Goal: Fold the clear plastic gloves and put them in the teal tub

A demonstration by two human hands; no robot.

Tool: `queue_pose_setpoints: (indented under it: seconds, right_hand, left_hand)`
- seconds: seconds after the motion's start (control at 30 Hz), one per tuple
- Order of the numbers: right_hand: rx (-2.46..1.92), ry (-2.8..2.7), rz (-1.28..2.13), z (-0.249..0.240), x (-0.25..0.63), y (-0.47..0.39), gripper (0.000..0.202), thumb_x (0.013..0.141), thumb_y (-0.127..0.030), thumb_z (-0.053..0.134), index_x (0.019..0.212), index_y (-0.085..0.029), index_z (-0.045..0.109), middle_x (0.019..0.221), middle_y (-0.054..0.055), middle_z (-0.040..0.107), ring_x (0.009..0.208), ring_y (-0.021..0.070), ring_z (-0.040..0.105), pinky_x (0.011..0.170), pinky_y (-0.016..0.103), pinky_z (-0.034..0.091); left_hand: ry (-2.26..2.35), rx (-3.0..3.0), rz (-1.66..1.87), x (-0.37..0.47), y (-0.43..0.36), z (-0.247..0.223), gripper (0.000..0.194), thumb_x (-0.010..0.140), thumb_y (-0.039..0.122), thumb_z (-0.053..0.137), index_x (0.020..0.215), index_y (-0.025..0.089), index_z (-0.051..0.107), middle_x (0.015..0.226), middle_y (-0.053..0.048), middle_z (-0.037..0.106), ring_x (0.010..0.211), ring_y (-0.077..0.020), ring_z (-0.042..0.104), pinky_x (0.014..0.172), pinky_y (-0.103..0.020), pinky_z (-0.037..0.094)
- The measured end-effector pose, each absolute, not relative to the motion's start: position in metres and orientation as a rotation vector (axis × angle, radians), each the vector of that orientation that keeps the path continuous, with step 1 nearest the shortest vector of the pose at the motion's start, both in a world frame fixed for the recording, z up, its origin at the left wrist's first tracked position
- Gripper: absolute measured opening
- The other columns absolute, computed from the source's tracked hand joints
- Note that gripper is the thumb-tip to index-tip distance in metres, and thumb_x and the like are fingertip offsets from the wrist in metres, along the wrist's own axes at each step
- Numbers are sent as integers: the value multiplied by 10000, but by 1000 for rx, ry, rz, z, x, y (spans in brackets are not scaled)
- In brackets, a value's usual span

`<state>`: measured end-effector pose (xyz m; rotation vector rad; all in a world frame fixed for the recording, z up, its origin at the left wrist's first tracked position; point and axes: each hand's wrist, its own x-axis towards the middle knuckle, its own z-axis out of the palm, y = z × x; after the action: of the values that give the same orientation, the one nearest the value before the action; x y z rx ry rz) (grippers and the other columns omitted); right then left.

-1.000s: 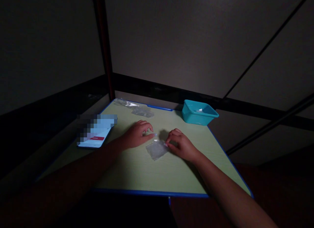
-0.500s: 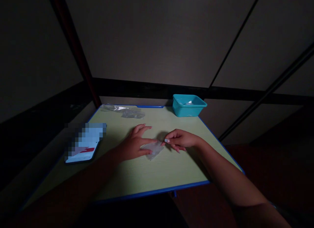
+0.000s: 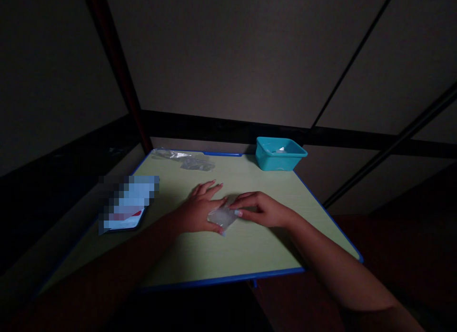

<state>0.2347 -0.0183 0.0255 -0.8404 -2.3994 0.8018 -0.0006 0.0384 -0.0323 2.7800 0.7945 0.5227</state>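
Note:
A small clear plastic bag [image 3: 223, 217] lies on the pale green table [image 3: 200, 260], between my two hands. My left hand [image 3: 202, 210] is at its left side with the fingers spread, thumb and forefinger touching the bag's edges. From the right, my right hand [image 3: 262, 209] has its thumb and fingertips brought together at the bag's upper right edge, pinching it.
A turquoise basket [image 3: 278, 163] with something shiny inside stands at the back right corner. Crumpled clear plastic bags [image 3: 197, 164] lie at the back left. A lit phone [image 3: 130, 206] rests on the left side. Dark wall panels rise behind.
My right hand's fingers have come together on the bag's right edge; before, they were looser. My left hand stays spread at the bag. The whole view has shifted slightly.

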Motion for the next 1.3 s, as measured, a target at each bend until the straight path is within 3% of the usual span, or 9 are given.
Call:
queue_pose_setpoints:
  seconds: [0.07, 0.13, 0.27, 0.37, 0.57, 0.7, 0.8, 1.03, 1.3]
  right_hand:
    - [-739, -2506, 828, 23, 230, -22, 311, 911, -303, 504, 1160, -180, 645, 1210, 109, 623, 1148, 190, 545, 989, 351, 383]
    - [-756, -2620, 788, 18, 226, -24, 405, 896, -317, 530, 1291, -226, 541, 1375, 104, 497, 1304, 205, 401, 1084, 430, 247]
    - [-870, -2785, 640, 5, 220, -26, 749, 859, -391, 577, 1475, -271, 168, 1525, 116, 190, 1408, 248, 154, 1084, 582, 7]
    - [-904, -2851, 593, 1, 216, -26, 810, 867, -441, 550, 1483, -261, 56, 1532, 131, 132, 1413, 265, 113, 1065, 607, -37]
    - [-954, -2921, 507, -4, 211, -29, 798, 852, -553, 517, 1481, -271, 115, 1539, 114, 117, 1416, 283, 95, 1065, 608, -53]
    - [-975, -2930, 440, -8, 211, -31, 735, 832, -604, 510, 1456, -347, 219, 1551, 66, 83, 1416, 313, 46, 1060, 610, -76]
    - [-978, -2935, 444, -8, 212, -31, 768, 796, -625, 546, 1448, -388, 215, 1554, 42, 56, 1417, 314, 12, 1056, 604, -98]
    - [-1011, -2911, 546, 10, 214, -36, 915, 813, -595, 538, 1488, -263, 17, 1540, 125, 2, 1414, 322, 33, 1050, 621, -91]
    - [-980, -3020, 711, 9, 209, -47, 978, 791, -650, 519, 1490, -216, -9, 1545, 119, 28, 1418, 301, 41, 1079, 566, -109]
  left_hand:
    - [799, 2754, 593, -1, 40, -31, 889, 547, 692, 709, 1292, 237, 542, 1477, -149, 308, 1343, -391, 184, 1074, -532, 193]
    - [802, 2709, 715, -1, 41, -28, 803, 651, 684, 638, 1287, 202, 546, 1445, -159, 348, 1324, -367, 219, 1074, -509, 209]
    - [883, 2556, 1017, -1, 44, -21, 590, 898, 593, 292, 1210, 191, 592, 1303, -130, 480, 1245, -283, 325, 1070, -458, 227]
    - [996, 2428, 1137, 0, 45, -18, 619, 925, 562, 164, 1122, 202, 627, 1197, -106, 535, 1184, -255, 373, 1056, -439, 245]
    - [1023, 2277, 1231, 0, 46, -18, 605, 918, 581, 183, 1045, 215, 648, 1160, -88, 546, 1168, -249, 380, 1062, -411, 235]
    - [1017, 2340, 1196, 0, 45, -20, 614, 931, 558, 154, 1054, 203, 640, 1159, -92, 539, 1166, -245, 378, 1057, -414, 237]
    - [995, 2374, 1184, 0, 44, -21, 607, 939, 539, 150, 1069, 202, 638, 1178, -96, 521, 1172, -249, 368, 1055, -423, 237]
    - [988, 2351, 1214, -2, 44, -18, 521, 947, 497, 215, 1075, 212, 633, 1174, -102, 523, 1170, -251, 373, 1051, -426, 250]
    - [957, 2508, 1125, 1, 43, -20, 533, 964, 477, 192, 1059, 200, 637, 1139, -93, 533, 1134, -230, 405, 1023, -423, 300]
